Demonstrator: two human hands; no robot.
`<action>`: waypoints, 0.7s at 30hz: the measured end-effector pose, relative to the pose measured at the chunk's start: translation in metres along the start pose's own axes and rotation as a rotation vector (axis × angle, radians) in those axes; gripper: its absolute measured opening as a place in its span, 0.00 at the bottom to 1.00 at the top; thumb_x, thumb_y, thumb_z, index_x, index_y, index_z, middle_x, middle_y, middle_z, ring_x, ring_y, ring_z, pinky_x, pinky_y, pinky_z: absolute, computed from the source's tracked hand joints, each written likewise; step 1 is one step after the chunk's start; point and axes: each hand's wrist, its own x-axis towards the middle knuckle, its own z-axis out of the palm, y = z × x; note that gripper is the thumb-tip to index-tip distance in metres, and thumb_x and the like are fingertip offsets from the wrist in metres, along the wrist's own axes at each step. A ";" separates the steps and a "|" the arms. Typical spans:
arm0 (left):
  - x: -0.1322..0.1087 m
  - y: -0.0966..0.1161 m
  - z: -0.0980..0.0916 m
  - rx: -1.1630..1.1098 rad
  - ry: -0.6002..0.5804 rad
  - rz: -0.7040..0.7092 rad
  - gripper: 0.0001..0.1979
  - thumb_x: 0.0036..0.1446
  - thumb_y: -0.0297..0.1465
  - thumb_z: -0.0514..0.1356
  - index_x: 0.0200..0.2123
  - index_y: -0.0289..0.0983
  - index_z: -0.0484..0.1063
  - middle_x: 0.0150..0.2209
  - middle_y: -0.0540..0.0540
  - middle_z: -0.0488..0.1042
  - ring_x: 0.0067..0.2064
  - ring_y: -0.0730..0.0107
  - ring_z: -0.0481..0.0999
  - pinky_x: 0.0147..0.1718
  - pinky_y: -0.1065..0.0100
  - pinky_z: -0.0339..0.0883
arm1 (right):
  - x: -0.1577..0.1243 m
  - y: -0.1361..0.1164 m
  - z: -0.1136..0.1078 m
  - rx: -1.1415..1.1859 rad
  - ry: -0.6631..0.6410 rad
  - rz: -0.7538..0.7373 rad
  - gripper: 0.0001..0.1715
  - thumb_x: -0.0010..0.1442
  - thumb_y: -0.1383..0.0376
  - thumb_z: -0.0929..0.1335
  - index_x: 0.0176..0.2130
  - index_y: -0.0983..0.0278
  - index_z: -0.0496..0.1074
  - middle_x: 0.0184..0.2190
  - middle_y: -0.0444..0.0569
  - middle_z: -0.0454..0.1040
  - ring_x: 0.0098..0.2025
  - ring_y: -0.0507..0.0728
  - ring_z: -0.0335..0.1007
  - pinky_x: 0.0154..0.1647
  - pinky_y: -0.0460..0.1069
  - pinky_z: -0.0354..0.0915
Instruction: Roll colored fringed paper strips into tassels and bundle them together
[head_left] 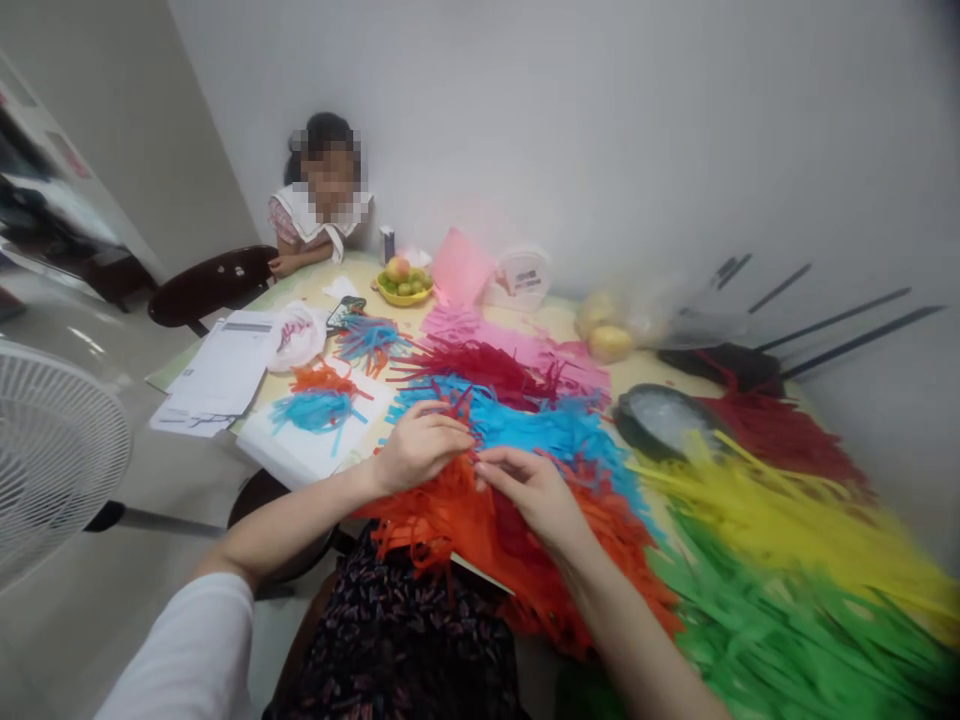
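Orange strips [450,520] lie at the near edge of the table [645,372], overhanging it. Left hand [421,447] and right hand [534,492] meet above them, fingertips pinching strips. Blue strips [547,428] lie just beyond; green strips [787,620] crowd the right.

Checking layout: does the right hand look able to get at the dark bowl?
Probably yes: only flat blue strips lie between the right hand and the dark bowl, nothing tall.

bright, even light | soft blur throughout | edges warped, smeared
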 end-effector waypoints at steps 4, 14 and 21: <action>0.007 0.017 0.011 -0.162 0.193 -0.210 0.08 0.61 0.29 0.58 0.36 0.38 0.79 0.39 0.43 0.83 0.43 0.65 0.81 0.57 0.55 0.65 | 0.000 -0.012 0.007 0.071 0.094 -0.068 0.16 0.53 0.52 0.73 0.36 0.61 0.79 0.25 0.47 0.80 0.31 0.58 0.77 0.39 0.54 0.72; 0.012 0.033 0.007 -0.530 0.209 -0.693 0.16 0.57 0.39 0.61 0.40 0.34 0.81 0.40 0.41 0.82 0.41 0.59 0.80 0.44 0.62 0.73 | 0.015 -0.011 0.027 0.059 0.223 -0.210 0.12 0.60 0.58 0.70 0.43 0.60 0.71 0.36 0.49 0.81 0.38 0.57 0.78 0.44 0.52 0.71; -0.006 0.013 -0.002 -0.421 0.452 -0.742 0.14 0.57 0.39 0.63 0.36 0.34 0.81 0.42 0.41 0.82 0.47 0.59 0.80 0.53 0.59 0.69 | 0.025 0.011 0.042 -0.305 0.103 -0.381 0.17 0.68 0.63 0.60 0.54 0.59 0.68 0.52 0.53 0.76 0.52 0.58 0.74 0.56 0.55 0.67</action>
